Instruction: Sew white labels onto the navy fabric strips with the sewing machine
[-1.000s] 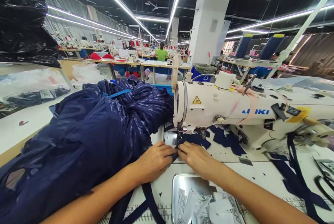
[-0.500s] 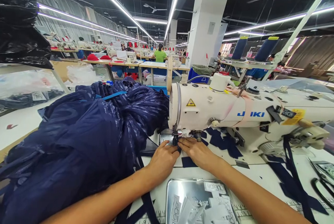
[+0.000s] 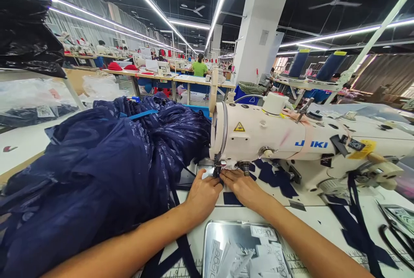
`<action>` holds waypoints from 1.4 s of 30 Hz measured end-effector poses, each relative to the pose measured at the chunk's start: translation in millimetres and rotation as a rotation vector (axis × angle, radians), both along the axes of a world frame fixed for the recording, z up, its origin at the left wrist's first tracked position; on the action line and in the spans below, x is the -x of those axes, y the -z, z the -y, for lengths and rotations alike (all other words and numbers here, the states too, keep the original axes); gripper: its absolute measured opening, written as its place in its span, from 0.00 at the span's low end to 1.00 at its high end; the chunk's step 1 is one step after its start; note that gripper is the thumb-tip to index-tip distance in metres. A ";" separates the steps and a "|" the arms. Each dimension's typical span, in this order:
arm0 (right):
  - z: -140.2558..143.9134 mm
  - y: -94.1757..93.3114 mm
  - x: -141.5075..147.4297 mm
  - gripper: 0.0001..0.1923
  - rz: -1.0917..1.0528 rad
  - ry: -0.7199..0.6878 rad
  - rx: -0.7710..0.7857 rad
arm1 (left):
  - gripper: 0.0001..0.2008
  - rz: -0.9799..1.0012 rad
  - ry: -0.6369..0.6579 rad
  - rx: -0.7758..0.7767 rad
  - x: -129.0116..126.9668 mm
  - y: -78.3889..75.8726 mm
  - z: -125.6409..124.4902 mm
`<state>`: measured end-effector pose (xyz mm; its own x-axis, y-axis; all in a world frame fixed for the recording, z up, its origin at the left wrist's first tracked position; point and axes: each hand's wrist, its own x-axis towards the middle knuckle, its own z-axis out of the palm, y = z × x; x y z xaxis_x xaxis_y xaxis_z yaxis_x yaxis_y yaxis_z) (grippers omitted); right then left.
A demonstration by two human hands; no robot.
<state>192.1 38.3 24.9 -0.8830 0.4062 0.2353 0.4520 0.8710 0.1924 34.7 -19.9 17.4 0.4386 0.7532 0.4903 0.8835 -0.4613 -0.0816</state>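
Observation:
A white Juki sewing machine (image 3: 291, 144) lies across the table in front of me. My left hand (image 3: 202, 194) and my right hand (image 3: 242, 187) press side by side on a small navy fabric piece (image 3: 231, 199) just below the needle and presser foot (image 3: 217, 171). Their fingertips nearly touch at the foot, pinching the fabric edge. A big heap of navy garments (image 3: 97, 170) is piled at my left, against my left forearm. A navy strap (image 3: 184, 247) runs under my left wrist toward the table's front edge.
A metal tray (image 3: 213, 235) of white printed labels sits at the near edge. Navy scraps (image 3: 274, 176) lie under the machine arm, and navy straps (image 3: 359, 217) and black scissors (image 3: 394, 235) at the right. Thread cones (image 3: 330, 64) stand behind. Other workers sit at far tables.
Both hands slid forward from the table's middle up to the presser foot, carrying the navy piece under the needle. In the last half second they have hardly moved.

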 end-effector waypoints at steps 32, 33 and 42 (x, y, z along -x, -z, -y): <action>3.1 -17.8 -0.6 0.15 -0.037 0.044 0.108 | 0.13 0.003 -0.055 0.044 38.8 -23.7 -0.4; 5.7 -17.7 -0.4 0.16 -0.046 0.040 0.129 | 0.14 0.057 -0.074 0.077 43.5 -25.0 -5.0; 8.5 -9.2 0.2 0.13 -0.208 0.016 0.246 | 0.12 0.058 0.054 0.104 31.8 -21.8 -7.6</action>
<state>191.9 29.8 34.1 -0.8192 0.4866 0.3034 0.4734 0.8725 -0.1210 2.9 -12.2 39.2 0.4532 0.7773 0.4364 0.8588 -0.5119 0.0201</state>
